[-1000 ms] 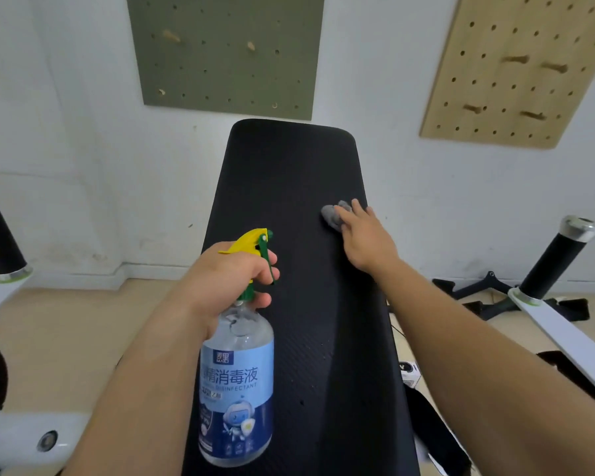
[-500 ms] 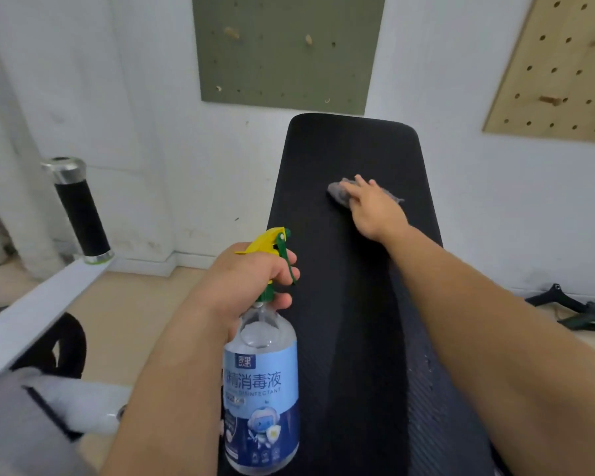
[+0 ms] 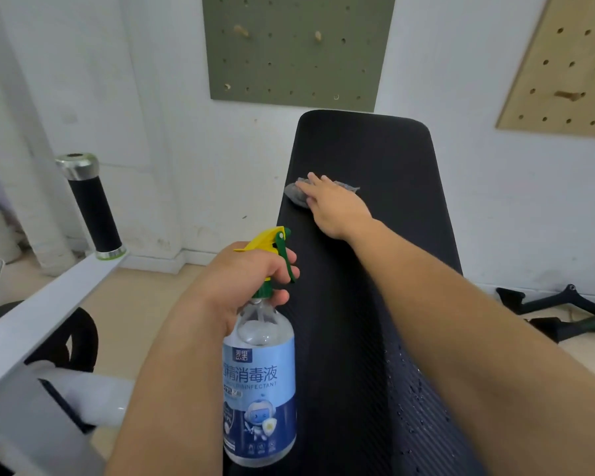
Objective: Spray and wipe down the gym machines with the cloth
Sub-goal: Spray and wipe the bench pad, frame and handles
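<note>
Head view: right hand [image 3: 334, 207] flat, pressing crumpled grey cloth [image 3: 296, 195] on black padded bench [image 3: 364, 149], 12 o'clock; left hand [image 3: 241, 280] grips clear blue-labelled spray bottle [image 3: 260, 389], 6 o'clock; droplets [image 3: 413, 400] at 5 unwiped, so probably half done.

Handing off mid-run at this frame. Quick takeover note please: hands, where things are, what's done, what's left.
Left hand: grips the spray bottle by its neck, upright, beside the pad's left edge.
Right hand: fingers straight, pressing the grey cloth on the black bench pad, far end, near its left edge.
Done: pad sprayed; droplets sit on its near right part.
Left: wipe the near part where the droplets lie. Whether the black-grip handle at left has been cleaned cannot be told.
</note>
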`<state>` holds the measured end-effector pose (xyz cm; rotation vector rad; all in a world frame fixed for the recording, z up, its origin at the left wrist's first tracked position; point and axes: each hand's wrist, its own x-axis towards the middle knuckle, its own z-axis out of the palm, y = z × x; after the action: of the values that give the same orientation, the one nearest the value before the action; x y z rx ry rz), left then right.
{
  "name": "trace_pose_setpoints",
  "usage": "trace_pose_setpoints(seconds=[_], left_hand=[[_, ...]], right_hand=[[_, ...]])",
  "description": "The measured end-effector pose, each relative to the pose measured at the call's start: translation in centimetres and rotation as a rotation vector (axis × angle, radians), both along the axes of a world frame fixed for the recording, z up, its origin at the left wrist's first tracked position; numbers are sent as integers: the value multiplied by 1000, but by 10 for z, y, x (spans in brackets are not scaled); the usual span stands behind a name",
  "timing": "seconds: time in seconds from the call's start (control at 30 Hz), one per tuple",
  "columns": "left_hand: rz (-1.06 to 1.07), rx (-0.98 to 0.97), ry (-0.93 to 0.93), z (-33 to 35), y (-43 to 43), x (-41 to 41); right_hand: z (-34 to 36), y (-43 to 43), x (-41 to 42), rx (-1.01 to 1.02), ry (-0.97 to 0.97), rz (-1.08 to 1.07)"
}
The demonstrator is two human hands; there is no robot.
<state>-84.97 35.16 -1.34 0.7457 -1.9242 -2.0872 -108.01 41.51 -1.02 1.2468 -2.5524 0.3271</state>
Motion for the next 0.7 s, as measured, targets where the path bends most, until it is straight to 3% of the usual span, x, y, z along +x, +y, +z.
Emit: trace_pose_setpoints(seconds=[0.13, 0.37, 0.43, 0.6, 0.7], left_hand=[[-7, 15, 23, 3, 0, 1], [-79, -4, 27, 10, 21, 9], [-83, -39, 5, 5, 30, 19], [-114, -94, -88, -13, 53, 58], [-117, -132, -128, -30, 62, 77]], right_hand=[[-20, -12, 33, 12, 93, 38], [-112, 111, 142, 44, 1, 364], [-116, 142, 136, 59, -1, 304], [-93, 189, 82, -192, -96, -196], [-127, 183, 127, -145, -15, -136]])
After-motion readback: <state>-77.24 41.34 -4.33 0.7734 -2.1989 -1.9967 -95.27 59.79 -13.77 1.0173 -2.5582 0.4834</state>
